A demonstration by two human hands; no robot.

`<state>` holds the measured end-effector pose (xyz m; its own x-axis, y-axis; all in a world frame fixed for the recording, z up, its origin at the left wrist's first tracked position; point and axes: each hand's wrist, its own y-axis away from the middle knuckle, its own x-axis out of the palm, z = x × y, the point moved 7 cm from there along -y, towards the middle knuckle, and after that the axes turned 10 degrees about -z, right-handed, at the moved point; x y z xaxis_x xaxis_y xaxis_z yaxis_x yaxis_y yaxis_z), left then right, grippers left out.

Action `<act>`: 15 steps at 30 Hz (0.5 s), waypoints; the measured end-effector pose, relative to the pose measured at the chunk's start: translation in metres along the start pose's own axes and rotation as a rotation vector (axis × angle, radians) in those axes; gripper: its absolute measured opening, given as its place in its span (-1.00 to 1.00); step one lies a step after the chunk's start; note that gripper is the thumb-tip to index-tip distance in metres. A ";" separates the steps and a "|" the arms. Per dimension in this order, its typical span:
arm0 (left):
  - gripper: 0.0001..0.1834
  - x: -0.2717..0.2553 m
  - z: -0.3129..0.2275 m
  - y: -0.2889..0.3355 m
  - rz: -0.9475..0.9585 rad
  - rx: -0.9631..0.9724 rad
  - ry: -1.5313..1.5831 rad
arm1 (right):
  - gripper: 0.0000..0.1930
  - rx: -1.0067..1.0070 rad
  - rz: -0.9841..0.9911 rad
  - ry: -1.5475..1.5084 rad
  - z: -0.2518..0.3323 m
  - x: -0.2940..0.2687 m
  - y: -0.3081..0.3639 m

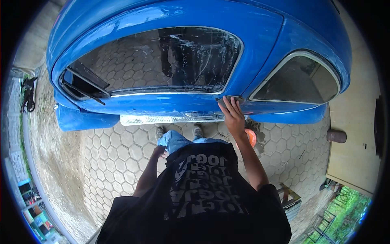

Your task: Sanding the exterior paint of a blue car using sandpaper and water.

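Nearest: the person's black printed shirt [203,191] and blue jeans [176,140], two grey shoes [198,131] on the hexagonal paving [118,158].

Left hand [159,152] hangs at the thigh, against the jeans. Whether its grip is clenched or loose I cannot tell; it appears to hold nothing.

Right hand [232,114] is stretched forward, fingers spread flat, pressing a dark grey cloth [228,98] onto the blue car [260,36]. Grip is a flat press, not a closed clasp. The cloth lies on the door panel just below the side window [162,61], at the pillar between that window and the rear quarter window [300,79]. Only its far edge shows past the fingertips; its long axis seems to run along the car's length, left to right in the view, lying flat on the panel.

An orange bucket-like object [252,137] sits on the paving below the right forearm, partly hidden.

Risks, as judged:
- Cloth is held only by palm pressure on a wet, curved panel; it could slide out and drop to the ground.
- Grit caught under the cloth could scratch the paint.
- Paving looks wet near the running board [162,119]; footing may slip.
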<state>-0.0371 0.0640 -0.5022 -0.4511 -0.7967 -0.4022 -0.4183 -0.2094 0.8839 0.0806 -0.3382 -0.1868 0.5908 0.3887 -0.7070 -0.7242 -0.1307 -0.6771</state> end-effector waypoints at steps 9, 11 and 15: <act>-0.72 -0.037 -0.213 0.129 -0.200 0.832 0.235 | -0.89 0.000 0.252 -0.218 0.049 0.044 -0.037; -0.73 -0.043 -0.239 0.153 -0.281 1.027 0.186 | -0.90 -0.057 0.270 -0.378 0.065 0.055 -0.040; -0.76 -0.053 -0.258 0.188 -0.263 0.978 0.206 | -0.89 0.026 0.221 -0.317 0.025 0.029 -0.024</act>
<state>0.1118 -0.0798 -0.2534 -0.1469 -0.8934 -0.4246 -0.9838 0.0875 0.1562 0.1061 -0.3013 -0.1861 0.2833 0.6166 -0.7345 -0.8332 -0.2211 -0.5069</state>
